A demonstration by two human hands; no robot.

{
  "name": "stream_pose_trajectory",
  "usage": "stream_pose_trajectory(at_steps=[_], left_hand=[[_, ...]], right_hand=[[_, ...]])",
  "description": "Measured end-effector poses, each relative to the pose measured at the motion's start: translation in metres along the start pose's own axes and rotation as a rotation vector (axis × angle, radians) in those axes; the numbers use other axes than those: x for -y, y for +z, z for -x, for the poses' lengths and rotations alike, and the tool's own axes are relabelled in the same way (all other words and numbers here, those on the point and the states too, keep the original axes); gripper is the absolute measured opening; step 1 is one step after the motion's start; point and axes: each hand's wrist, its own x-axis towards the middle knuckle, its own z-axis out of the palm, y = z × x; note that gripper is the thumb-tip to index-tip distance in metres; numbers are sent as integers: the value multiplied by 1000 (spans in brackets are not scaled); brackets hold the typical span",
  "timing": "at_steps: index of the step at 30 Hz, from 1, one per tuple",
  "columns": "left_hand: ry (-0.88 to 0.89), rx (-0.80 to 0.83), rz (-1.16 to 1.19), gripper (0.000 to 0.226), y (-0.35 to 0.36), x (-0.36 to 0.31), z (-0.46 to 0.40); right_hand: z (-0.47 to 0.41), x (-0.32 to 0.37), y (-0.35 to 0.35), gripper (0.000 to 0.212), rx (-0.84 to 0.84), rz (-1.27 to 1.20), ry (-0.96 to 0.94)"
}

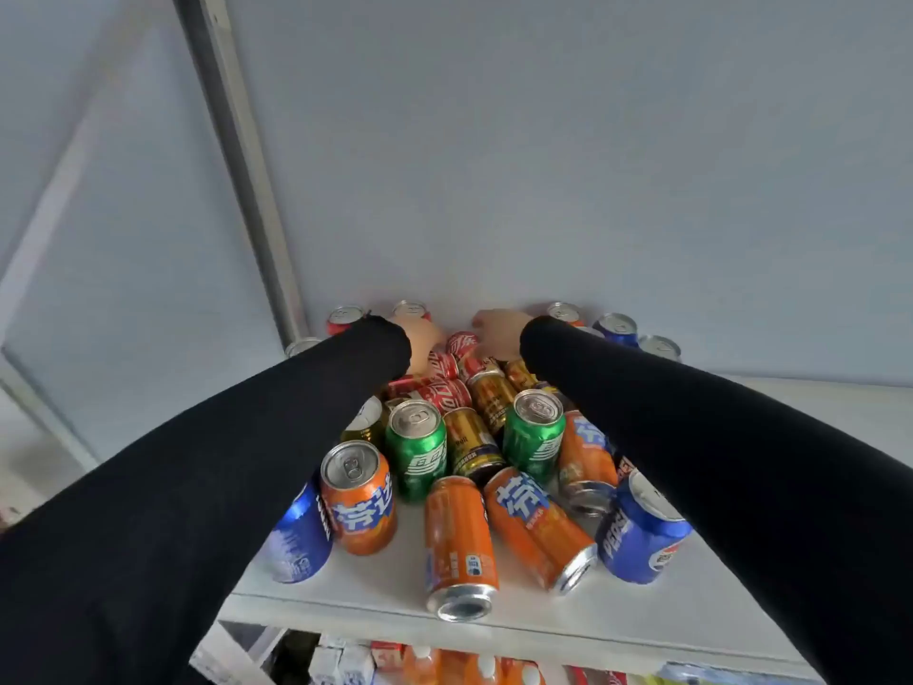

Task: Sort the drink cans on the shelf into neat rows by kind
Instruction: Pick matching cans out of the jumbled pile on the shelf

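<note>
Orange cans (459, 536) toppled, green cans (417, 447) upright — unsorted

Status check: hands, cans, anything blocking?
Left hand and right hand both deep among red cola cans; grip unclear. Cans unsorted, several toppled. Fallen orange cans crowd shelf front.

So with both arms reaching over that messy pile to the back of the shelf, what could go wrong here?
Two risks stand out. The orange can lies on its side with its end at the shelf edge; a nudge might roll it off. The sleeves pass low over the upright green cans, so pulling the arms back could tip them. What the left hand and right hand grip among the red cans is unclear.
</note>
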Motion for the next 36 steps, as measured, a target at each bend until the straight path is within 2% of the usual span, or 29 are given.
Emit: stream_pose_trajectory(at_steps=[5,11,13,16,18,21,25,30,32,36], left_hand=[[6,22,-43,46,1,-4,-2],[56,88,-104,29,15,-1,-22],[67,100,-169,26,22,1,-29],[81,101,-216,25,26,3,-32],[97,103,-204,25,27,4,-35],[108,137,-177,40,29,6,-40],[96,179,-200,91,24,4,-40],[78,220,-175,103,21,3,-39],[93,211,-151,99,20,6,-38],[156,161,-195,70,20,10,-33]], right_hand=[[-20,7,13,32,33,160,42],[-39,8,18,28,32,64,98],[-42,9,17,37,59,49,96],[-48,11,14,66,157,54,73],[-50,13,12,74,206,84,46],[-52,15,8,74,268,73,17],[-49,14,1,80,331,78,37],[-43,11,-1,83,363,-59,19],[-39,12,0,79,332,5,-25],[-41,13,6,83,317,6,-49]])
